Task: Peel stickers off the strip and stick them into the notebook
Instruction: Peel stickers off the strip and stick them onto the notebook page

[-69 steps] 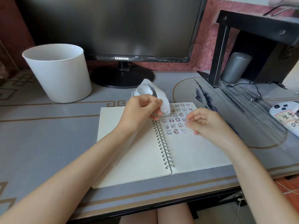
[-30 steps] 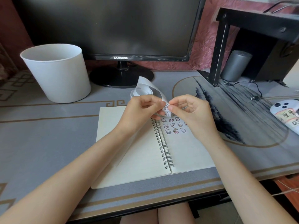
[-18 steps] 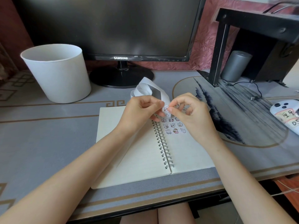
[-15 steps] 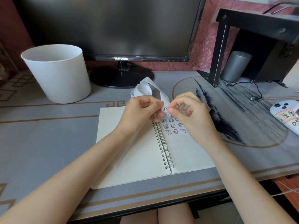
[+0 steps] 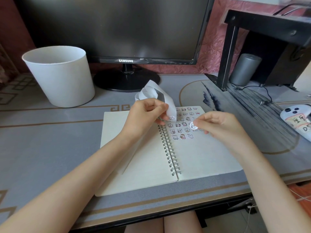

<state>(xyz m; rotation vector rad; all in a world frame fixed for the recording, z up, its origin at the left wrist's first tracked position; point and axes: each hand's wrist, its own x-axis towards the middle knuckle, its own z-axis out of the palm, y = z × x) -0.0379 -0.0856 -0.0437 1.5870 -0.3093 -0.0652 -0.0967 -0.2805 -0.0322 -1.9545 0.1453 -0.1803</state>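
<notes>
An open spiral notebook [image 5: 202, 157] lies flat on the desk, with several small cartoon stickers in rows on the top of its right page. My left hand [image 5: 144, 116] pinches a curled white sticker strip [image 5: 158, 96] above the notebook's spine; one sticker shows at the strip's lower end. My right hand [image 5: 217, 125] pinches a small round sticker [image 5: 193, 126] at its fingertips, just above the right page beside the stuck rows.
A white bucket [image 5: 60, 78] stands at the back left. A Samsung monitor [image 5: 117, 31] on its stand fills the back. A black shelf frame [image 5: 227, 52], a grey cylinder [image 5: 244, 69] and a cable sit at the right. A white phone [image 5: 297, 121] lies at the right edge.
My right hand has pulled a sticker off the strip and moved right and down with it, away from my left hand. The left hand and strip stayed in place.
</notes>
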